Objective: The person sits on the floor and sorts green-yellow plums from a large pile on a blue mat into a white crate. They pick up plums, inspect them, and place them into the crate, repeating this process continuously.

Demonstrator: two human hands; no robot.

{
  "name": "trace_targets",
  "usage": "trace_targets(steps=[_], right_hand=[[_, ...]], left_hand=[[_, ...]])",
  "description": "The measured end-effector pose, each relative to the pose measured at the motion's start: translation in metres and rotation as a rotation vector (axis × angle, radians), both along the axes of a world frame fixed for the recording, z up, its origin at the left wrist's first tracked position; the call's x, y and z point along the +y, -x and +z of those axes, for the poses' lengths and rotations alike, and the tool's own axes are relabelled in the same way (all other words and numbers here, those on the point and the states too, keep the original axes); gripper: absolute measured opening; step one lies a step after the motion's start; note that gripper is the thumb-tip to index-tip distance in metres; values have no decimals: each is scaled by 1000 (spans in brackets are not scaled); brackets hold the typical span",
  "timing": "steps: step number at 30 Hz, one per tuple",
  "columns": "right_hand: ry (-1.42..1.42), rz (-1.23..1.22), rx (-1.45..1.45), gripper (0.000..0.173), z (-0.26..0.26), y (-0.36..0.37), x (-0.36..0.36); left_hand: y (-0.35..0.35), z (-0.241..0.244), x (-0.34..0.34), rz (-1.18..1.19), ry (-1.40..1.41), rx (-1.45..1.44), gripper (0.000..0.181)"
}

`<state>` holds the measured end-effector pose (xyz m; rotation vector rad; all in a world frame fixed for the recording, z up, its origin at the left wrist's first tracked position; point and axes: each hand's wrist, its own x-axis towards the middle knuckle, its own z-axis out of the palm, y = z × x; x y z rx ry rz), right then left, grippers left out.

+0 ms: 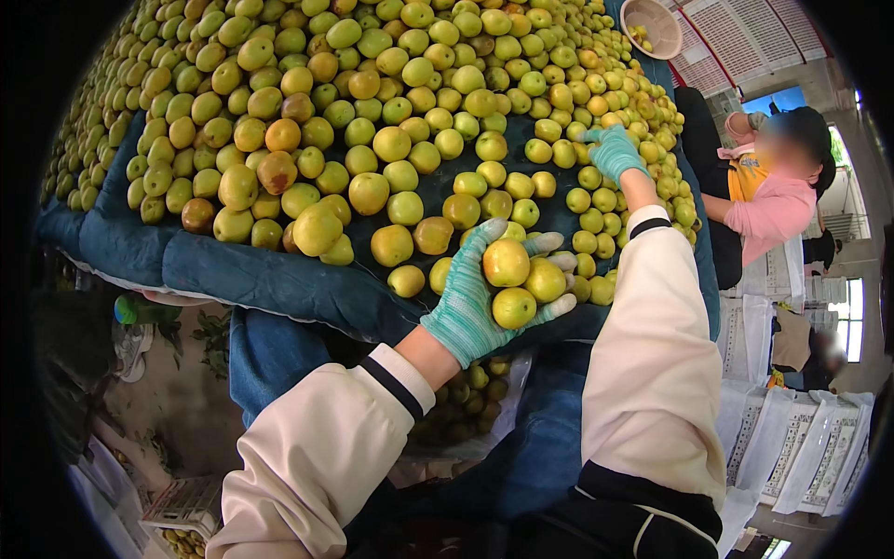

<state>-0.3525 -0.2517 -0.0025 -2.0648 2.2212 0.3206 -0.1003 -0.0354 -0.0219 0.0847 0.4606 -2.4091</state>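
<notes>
My left hand (pixel 466 300), in a teal knit glove with pale fingertips, is turned palm up near the table's front edge. Three yellow-green jujubes (pixel 513 307) rest in its palm, the curled fingers along their far side. Further off to the right, my right hand (pixel 616 155) wears a matching glove and reaches back-up over smaller jujubes (pixel 592 221). Its fingertips are among the fruit, and whether they grip one is hidden. A large heap of green to russet jujubes (pixel 391 143) spreads over the dark blue padded cover (pixel 209 262).
Below the edge, a lined container of jujubes (pixel 475 398) sits between my knees. A pale basin (pixel 653 28) stands at the far right corner. A person in pink (pixel 775 202) sits at the right side. White crates (pixel 789 440) are stacked behind; another crate (pixel 183 513) is lower left.
</notes>
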Motion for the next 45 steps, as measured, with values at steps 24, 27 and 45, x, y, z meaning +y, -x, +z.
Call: trace_targets(steps=[24, 27, 45], right_hand=[[-467, -145, -1863, 72, 70, -60, 241], [-689, -275, -1993, 72, 57, -74, 276], [-799, -258, -1018, 69, -73, -117, 347]], left_hand=[[-21, -4, 33, -145, 222, 8, 66], [-37, -9, 55, -255, 188, -12, 67], [-76, -98, 192, -3, -292, -938, 62]])
